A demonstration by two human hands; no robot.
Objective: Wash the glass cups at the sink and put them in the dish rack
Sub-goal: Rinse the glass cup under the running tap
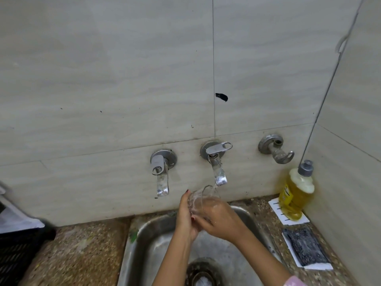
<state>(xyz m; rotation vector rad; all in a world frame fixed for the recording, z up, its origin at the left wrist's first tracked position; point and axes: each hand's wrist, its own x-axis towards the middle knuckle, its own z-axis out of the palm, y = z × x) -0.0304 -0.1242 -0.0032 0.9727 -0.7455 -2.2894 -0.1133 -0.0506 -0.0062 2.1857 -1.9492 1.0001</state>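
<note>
text: none legible | soap bottle (296,193) label (yellow) blurred

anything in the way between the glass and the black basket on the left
Nothing visible. The left hand and right hand hold the glass cup under the running tap; only speckled counter lies between the sink and the black basket.

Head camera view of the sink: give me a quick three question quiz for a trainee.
1. True or false: the clear glass cup is held under the running middle steel tap.
2. The yellow plastic soap bottle stands: A) left of the steel sink, B) right of it, C) inside it.
3. How many hands hold the cup?
Key: 1 true; 2 B; 3 two, the left hand and the right hand.
</note>
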